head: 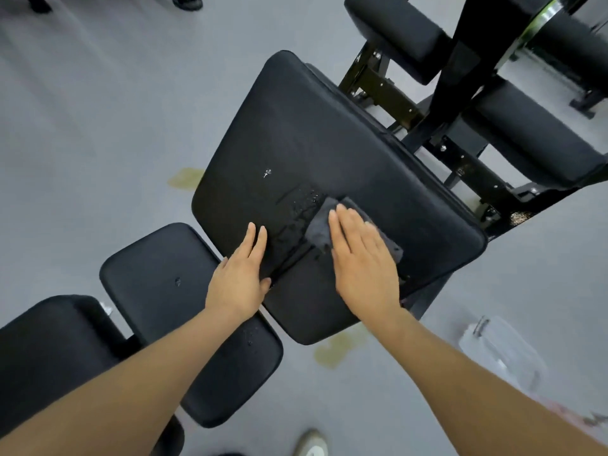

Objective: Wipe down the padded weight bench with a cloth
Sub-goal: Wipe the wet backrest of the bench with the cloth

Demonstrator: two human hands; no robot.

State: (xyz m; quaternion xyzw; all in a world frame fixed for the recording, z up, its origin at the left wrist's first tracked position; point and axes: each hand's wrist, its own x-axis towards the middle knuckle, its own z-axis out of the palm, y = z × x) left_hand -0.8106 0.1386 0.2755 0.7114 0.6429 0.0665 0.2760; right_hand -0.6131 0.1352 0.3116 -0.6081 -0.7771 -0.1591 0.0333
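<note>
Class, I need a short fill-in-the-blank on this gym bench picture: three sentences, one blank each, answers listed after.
1. The right hand presses flat on a dark grey ____ lying on the large pad.
2. The left hand rests ____ on the same pad, holding nothing.
3. Beside the cloth, the pad's surface shows ____ droplets.

Missing words: cloth; flat; water

I can read no text, label, brand or number anywhere here; nothing on the bench pad (329, 133) is legible.

Smooth matt black padded bench (329, 126), wet-beaded, dark grey cloth (320, 227), seemingly soft
</note>
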